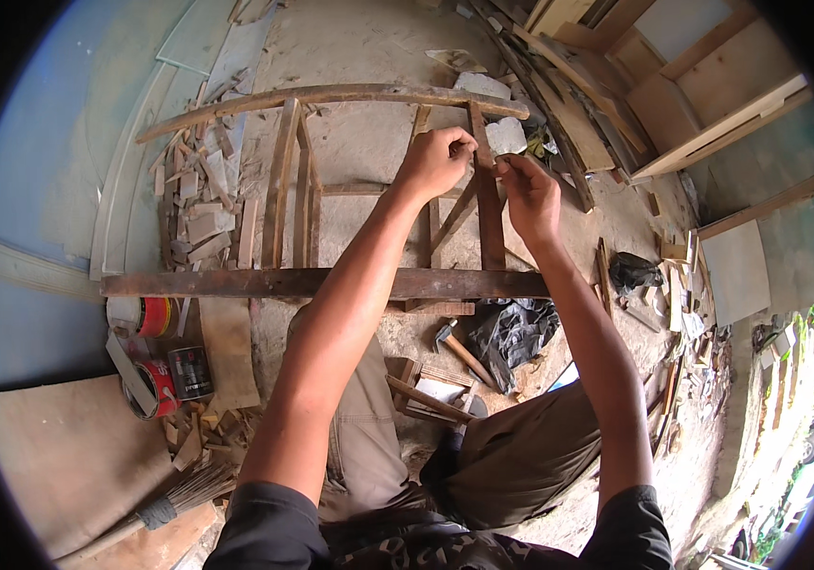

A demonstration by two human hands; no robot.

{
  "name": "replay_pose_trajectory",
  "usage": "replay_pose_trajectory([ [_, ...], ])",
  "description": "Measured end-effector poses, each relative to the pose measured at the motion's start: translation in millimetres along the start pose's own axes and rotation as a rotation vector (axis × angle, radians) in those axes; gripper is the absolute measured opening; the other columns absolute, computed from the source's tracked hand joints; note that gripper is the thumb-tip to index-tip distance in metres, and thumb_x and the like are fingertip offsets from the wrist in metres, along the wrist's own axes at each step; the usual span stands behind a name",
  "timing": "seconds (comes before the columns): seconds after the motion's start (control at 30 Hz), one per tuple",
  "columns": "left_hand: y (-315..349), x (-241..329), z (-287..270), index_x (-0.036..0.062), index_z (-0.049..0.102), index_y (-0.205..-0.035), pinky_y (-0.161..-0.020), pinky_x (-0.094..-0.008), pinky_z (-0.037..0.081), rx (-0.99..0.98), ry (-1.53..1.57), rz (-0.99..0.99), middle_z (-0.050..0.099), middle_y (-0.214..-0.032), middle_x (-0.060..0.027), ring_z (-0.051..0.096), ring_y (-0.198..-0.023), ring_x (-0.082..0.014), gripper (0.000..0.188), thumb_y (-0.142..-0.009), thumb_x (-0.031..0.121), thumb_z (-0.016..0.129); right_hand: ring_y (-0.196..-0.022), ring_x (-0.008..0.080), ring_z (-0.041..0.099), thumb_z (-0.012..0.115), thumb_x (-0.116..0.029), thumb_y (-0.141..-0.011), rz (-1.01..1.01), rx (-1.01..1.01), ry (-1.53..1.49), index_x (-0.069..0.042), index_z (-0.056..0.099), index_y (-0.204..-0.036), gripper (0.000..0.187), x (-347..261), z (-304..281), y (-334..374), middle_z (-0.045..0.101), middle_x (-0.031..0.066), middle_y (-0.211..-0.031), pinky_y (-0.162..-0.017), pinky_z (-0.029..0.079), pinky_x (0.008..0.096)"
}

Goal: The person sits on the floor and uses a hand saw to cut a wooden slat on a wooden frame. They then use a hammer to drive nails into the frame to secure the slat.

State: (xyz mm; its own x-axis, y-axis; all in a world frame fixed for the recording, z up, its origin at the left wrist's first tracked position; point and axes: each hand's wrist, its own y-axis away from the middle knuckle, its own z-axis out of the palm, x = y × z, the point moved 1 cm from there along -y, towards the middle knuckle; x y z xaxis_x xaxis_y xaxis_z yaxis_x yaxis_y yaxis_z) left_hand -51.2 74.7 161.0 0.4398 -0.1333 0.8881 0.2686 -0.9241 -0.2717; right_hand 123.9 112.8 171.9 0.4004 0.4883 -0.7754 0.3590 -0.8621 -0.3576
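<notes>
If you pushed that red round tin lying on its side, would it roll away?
Probably a little: the red round tin lies on its side, so it may roll. Wood scraps and the upright dark tin beside it would likely stop it.

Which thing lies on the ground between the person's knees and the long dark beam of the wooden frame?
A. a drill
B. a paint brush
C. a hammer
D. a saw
C: a hammer with a wooden handle lies on the ground just below the dark beam, beside a crumpled black plastic bag.
</notes>
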Motion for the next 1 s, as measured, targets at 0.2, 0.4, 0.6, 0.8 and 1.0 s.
replay_pose_trajectory([
  [0.2, -5, 4, 9, 0.0062, 0.07, -0.098, -0.078, -0.0325, 0.049, -0.046, -0.023, 0.099, 0.072, -0.092, -0.0085, 0.067, -0.087, -0.018, 0.017, -0.09, 0.018, 0.061, -0.083, 0.02, 0.07, 0.065, -0.018, -0.089, -0.033, 0.007, 0.006, -0.001, 0.069, -0.103, 0.023, 3, -4, -2, 0.071, 0.0149, -0.089, -0.071, 0.051, 0.0306],
  [0.4, -2, 10, 6, 0.006, 0.07, -0.099, -0.08, -0.0333, 0.049, -0.129, -0.014, 0.074, 0.072, -0.094, -0.0101, 0.067, -0.09, -0.0196, 0.018, -0.09, 0.018, 0.062, -0.081, 0.0215, 0.07, 0.066, -0.012, -0.088, -0.082, 0.01, 0.04, 0.0, 0.069, -0.104, 0.021, -6, -4, 0, 0.07, 0.0162, -0.091, -0.07, 0.052, 0.0311],
  [0.6, -9, -1, 16, 0.0058, 0.07, -0.1, -0.077, -0.033, 0.05, -0.101, 0.083, 0.106, 0.072, -0.091, -0.0086, 0.068, -0.086, -0.0182, 0.016, -0.091, 0.012, 0.058, -0.076, 0.0109, 0.064, 0.066, -0.011, -0.088, -0.12, 0.072, -0.06, 0.003, 0.068, -0.106, 0.022, 18, 2, 2, 0.071, 0.0113, -0.085, -0.067, 0.05, 0.0268],
  [0.8, -8, -3, 13, 0.003, 0.07, -0.093, -0.074, -0.0316, 0.051, -0.048, 0.067, 0.073, 0.073, -0.086, -0.0085, 0.07, -0.081, -0.0195, 0.016, -0.087, 0.009, 0.057, -0.078, 0.0107, 0.067, 0.068, -0.016, -0.09, -0.031, 0.041, -0.164, 0.006, 0.067, -0.108, 0.029, 26, 4, -5, 0.072, 0.0087, -0.086, -0.07, 0.053, 0.026],
  [1.0, -10, -2, 20, 0.0027, 0.069, -0.086, -0.069, -0.0357, 0.051, 0.067, 0.027, 0.125, 0.071, -0.081, -0.0122, 0.069, -0.076, -0.025, 0.014, -0.084, 0.009, 0.057, -0.083, 0.0159, 0.068, 0.063, -0.012, -0.092, 0.045, 0.032, -0.187, 0.008, 0.065, -0.108, 0.025, -1, 3, 1, 0.07, 0.0117, -0.093, -0.075, 0.056, 0.0288],
])
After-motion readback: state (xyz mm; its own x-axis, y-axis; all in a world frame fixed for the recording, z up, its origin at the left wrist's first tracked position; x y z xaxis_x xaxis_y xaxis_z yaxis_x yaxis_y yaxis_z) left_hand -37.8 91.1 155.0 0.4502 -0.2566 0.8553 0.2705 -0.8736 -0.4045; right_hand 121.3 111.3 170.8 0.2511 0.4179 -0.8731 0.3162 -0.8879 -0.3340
